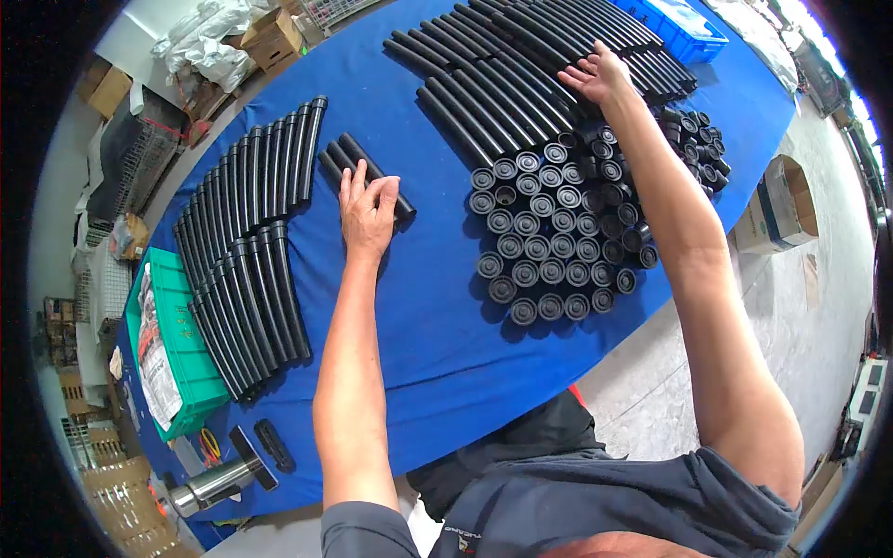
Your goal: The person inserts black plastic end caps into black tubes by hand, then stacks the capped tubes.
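Note:
My left hand (367, 212) rests over two short black tubes (346, 149) lying side by side on the blue cloth. Its fingers are stretched out and slightly apart across them, the thumb to the right. My right hand (597, 76) reaches to the far right, fingers spread, above a large bed of plain black tubes (484, 93); nothing shows in it. Under my right forearm spread many round black caps (538, 246), several standing in rows and others heaped. To the left, two fanned rows of black tubes with collared ends (256, 177) lie close together.
A green crate (191, 349) with papers sits at the left edge, near a metal cylinder-shaped tool (214, 484) and a black object (273, 445). A blue bin (684, 28) stands at the far right corner. An open cardboard box (786, 205) is on the floor beside the table.

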`<action>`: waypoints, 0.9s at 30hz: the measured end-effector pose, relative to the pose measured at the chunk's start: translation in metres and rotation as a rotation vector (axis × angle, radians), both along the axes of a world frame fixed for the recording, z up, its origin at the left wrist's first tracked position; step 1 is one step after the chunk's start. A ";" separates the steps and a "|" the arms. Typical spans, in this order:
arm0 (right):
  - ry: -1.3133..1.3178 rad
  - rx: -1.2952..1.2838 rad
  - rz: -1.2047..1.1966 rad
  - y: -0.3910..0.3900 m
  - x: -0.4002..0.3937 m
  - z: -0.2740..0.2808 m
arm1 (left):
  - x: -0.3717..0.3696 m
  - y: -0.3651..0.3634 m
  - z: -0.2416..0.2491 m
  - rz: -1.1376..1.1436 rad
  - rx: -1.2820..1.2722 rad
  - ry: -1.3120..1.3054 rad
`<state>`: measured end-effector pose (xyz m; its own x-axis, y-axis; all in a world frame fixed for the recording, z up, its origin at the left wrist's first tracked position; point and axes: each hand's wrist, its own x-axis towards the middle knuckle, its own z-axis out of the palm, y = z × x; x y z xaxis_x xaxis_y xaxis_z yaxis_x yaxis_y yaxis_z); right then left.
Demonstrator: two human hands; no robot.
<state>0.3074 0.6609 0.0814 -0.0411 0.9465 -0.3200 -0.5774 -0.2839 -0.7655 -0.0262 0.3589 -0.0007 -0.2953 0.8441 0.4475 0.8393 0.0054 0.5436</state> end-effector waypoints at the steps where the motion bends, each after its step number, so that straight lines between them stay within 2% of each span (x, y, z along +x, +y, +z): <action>1: 0.012 -0.001 -0.011 0.002 0.000 0.000 | 0.000 0.000 0.000 -0.002 -0.001 0.000; 19: 0.202 0.023 -0.082 0.015 -0.018 -0.008 | 0.001 -0.001 0.001 0.007 -0.016 -0.007; 27: 0.256 0.051 -0.021 0.031 -0.021 -0.017 | 0.001 -0.001 -0.001 0.015 -0.021 -0.014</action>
<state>0.2865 0.6920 0.0639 -0.0953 0.9625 -0.2538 -0.7596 -0.2351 -0.6064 -0.0250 0.3583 -0.0016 -0.3145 0.8488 0.4251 0.8313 0.0300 0.5550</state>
